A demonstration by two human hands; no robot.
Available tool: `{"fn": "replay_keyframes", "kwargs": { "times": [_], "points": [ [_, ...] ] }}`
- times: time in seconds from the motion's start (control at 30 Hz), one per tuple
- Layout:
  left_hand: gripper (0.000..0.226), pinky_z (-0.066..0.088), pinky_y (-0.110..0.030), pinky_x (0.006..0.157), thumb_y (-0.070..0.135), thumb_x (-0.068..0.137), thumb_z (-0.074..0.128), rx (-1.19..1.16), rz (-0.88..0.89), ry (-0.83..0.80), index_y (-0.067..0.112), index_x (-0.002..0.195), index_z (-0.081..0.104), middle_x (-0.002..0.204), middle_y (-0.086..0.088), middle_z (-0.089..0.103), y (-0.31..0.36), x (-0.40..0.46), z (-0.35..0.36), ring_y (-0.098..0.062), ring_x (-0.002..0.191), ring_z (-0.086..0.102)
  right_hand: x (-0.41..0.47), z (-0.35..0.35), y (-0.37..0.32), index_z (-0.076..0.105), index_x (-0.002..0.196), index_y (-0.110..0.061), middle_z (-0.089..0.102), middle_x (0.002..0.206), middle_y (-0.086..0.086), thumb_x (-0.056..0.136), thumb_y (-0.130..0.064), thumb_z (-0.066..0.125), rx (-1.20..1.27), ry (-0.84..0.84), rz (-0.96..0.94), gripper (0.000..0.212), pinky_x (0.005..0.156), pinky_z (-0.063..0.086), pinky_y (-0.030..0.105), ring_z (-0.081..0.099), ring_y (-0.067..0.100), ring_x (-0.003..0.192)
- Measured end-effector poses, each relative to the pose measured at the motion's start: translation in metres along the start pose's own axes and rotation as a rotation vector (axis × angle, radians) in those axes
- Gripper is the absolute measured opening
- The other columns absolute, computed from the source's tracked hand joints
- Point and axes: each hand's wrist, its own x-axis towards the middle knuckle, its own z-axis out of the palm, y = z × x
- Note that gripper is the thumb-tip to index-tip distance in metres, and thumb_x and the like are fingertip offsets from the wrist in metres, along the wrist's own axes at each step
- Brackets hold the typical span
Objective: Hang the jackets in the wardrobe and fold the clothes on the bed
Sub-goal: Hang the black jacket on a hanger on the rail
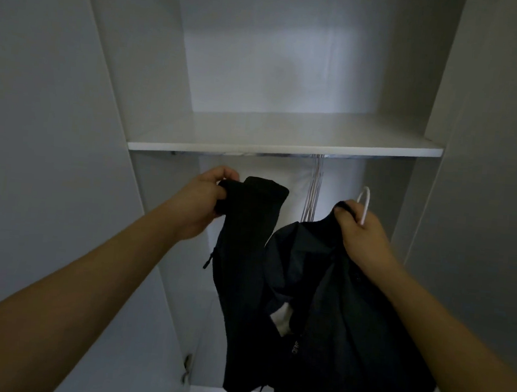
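Observation:
A black jacket (303, 309) hangs in front of the open white wardrobe (275, 134), held up between both hands. My left hand (206, 203) grips one side of its collar at the upper left. My right hand (360, 233) grips the other side of the collar together with the hook of a white hanger (365, 202). The hanger's body is hidden inside the jacket. A metal rail (254, 155) runs just under the wardrobe shelf, above both hands.
Several white hangers (313, 194) hang from the rail behind the jacket. The white shelf (286, 148) spans the wardrobe above the rail. An open door panel (36, 145) stands at the left and a side wall (489, 153) at the right.

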Motion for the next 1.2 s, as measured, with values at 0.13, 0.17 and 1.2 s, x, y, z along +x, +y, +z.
{"fn": "replay_keyframes", "kwargs": {
  "times": [0.13, 0.17, 1.2],
  "points": [
    [0.025, 0.055, -0.028, 0.066, 0.001, 0.071, 0.041, -0.32, -0.158, -0.118, 0.01, 0.081, 0.062, 0.082, -0.006, 0.063, 0.007, -0.006, 0.013, -0.021, 0.078, 0.061, -0.002, 0.0, -0.001, 0.052, 0.076, -0.002, 0.053, 0.064, 0.003, 0.098, -0.028, 0.043, -0.07, -0.034, 0.029, 0.036, 0.06, 0.039, 0.033, 0.052, 0.016, 0.062],
    [0.021, 0.056, -0.026, 0.067, 0.005, 0.076, 0.048, -0.226, -0.185, -0.152, 0.009, 0.088, 0.065, 0.084, -0.005, 0.066, 0.009, -0.006, 0.017, -0.019, 0.079, 0.065, -0.004, -0.001, 0.0, 0.052, 0.072, -0.004, 0.053, 0.062, 0.0, 0.098, -0.032, 0.044, -0.075, -0.03, 0.039, 0.038, 0.059, 0.039, 0.032, 0.052, 0.014, 0.06],
    [0.017, 0.047, -0.012, 0.065, 0.027, 0.091, 0.067, 0.586, 0.334, -0.269, 0.03, 0.099, 0.051, 0.092, 0.008, 0.056, 0.004, 0.0, 0.065, 0.005, 0.074, 0.056, -0.013, -0.022, 0.01, 0.028, 0.058, -0.025, 0.037, 0.05, -0.01, 0.1, -0.037, 0.04, 0.019, -0.073, 0.076, 0.045, 0.06, 0.034, 0.033, 0.039, 0.01, 0.052]
  ]
}}
